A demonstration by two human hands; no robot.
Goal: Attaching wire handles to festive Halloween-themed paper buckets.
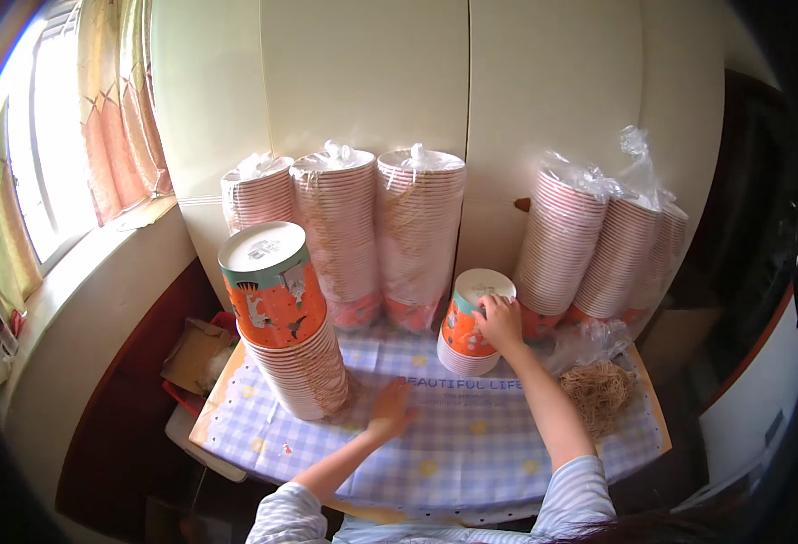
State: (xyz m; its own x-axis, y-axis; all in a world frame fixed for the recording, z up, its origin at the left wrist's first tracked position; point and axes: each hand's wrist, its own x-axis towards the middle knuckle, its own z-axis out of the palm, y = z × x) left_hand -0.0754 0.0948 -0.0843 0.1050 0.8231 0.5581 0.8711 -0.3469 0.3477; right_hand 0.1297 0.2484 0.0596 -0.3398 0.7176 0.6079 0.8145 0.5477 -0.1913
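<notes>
My right hand [500,322] rests on a short stack of upside-down paper buckets, fingers curled against the upper side of the top orange paper bucket [465,325], which has a green band and a white base. My left hand [391,412] hovers low over the tablecloth, slightly blurred, fingers apart and holding nothing. Left of it stands a taller stack of upturned paper buckets [304,376]; its top bucket [276,304] shows orange sides with animal pictures, while only the pale rims of those beneath show.
Three tall plastic-wrapped bucket stacks [420,236] line the back left; more wrapped stacks [560,245] lean at the back right. A bundle of tan rubber bands [598,396] and crumpled clear plastic [592,344] lie at the right. A checked cloth [471,453] covers the table; cabinet doors [362,82] rise behind.
</notes>
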